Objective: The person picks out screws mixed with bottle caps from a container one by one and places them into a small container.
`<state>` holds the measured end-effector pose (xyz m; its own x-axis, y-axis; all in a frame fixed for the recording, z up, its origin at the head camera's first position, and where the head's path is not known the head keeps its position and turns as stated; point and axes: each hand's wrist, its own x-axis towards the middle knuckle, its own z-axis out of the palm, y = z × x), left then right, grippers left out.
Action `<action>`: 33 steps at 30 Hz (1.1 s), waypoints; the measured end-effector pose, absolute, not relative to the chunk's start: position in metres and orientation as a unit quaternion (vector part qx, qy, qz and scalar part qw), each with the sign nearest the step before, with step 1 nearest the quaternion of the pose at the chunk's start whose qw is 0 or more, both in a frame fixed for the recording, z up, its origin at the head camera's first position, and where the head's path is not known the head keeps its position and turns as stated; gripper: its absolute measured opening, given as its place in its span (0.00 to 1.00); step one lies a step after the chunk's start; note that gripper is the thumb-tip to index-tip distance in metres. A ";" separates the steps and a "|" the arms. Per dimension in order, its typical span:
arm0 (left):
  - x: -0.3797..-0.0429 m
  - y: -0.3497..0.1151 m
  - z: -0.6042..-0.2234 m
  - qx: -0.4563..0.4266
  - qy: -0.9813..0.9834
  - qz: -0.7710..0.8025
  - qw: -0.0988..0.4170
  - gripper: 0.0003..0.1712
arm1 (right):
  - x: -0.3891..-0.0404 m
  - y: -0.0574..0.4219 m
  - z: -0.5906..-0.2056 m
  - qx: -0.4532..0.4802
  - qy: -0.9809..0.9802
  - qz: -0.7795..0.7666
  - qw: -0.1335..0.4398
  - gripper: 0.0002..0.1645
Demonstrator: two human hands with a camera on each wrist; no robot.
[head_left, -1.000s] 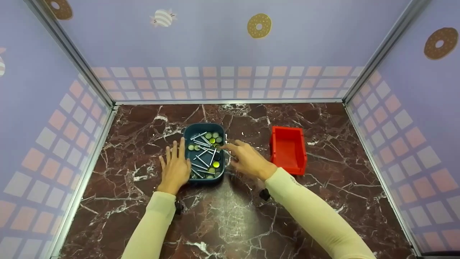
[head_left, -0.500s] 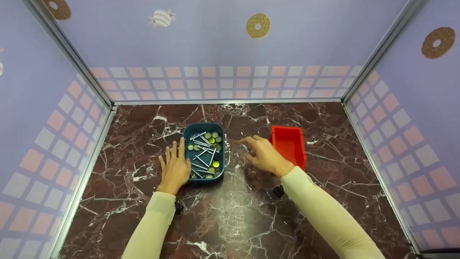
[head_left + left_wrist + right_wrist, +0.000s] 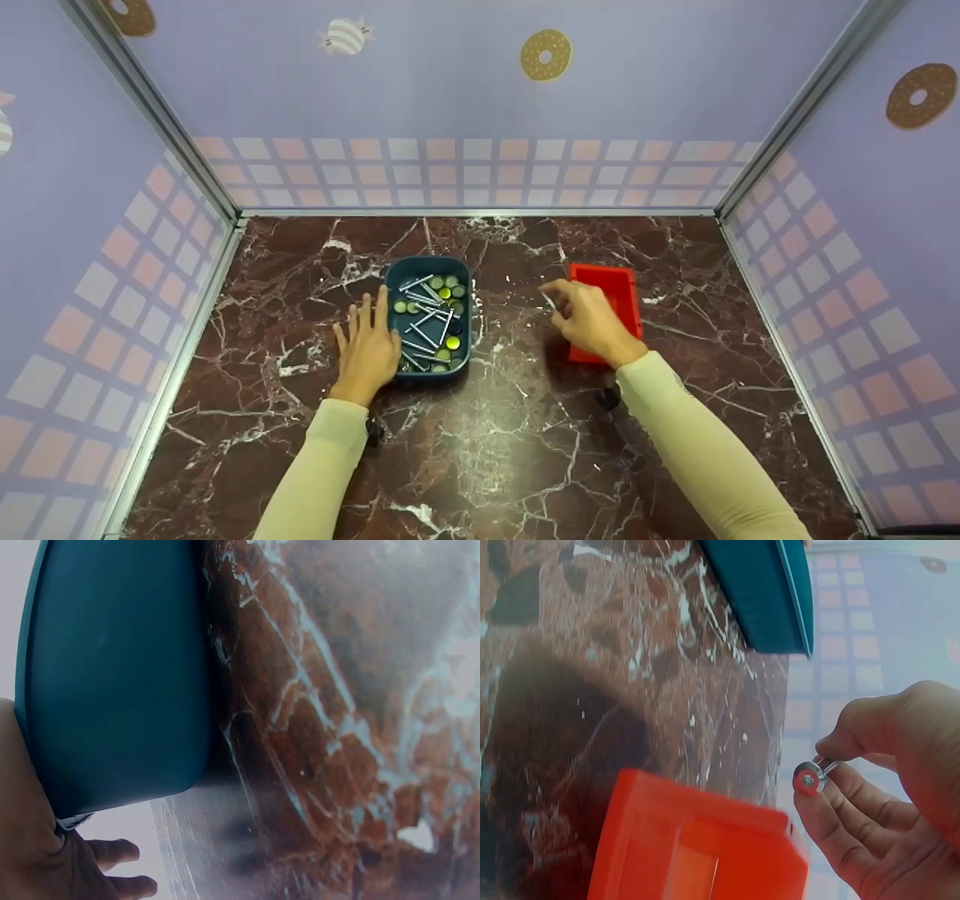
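My left hand rests with spread, straight fingers against the left side of a dark blue tray. In it lie several long silver screws and several round discs, some yellow, some dull or dark. The left wrist view shows the tray's outer wall beside that hand. Between thumb and forefinger my right hand pinches one silver screw, its cross-slotted head facing the right wrist camera. That hand hovers at the left side of a red bin, partly hiding it.
Brown marbled tabletop lies between tray and bin and in front of them. Patterned panels close off the back and both sides, meeting the table along a metal strip.
My right hand has moved right from the tray's right edge to the red bin, carrying the screw. The left hand and the tray have stayed in place.
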<state>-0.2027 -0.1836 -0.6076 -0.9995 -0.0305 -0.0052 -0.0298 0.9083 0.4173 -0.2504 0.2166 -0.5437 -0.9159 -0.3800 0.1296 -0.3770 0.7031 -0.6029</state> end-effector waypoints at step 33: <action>-0.202 -0.184 -0.606 0.022 -0.977 -0.212 -0.004 0.47 | -0.263 0.267 -0.570 -0.120 0.970 -0.211 -0.025 0.27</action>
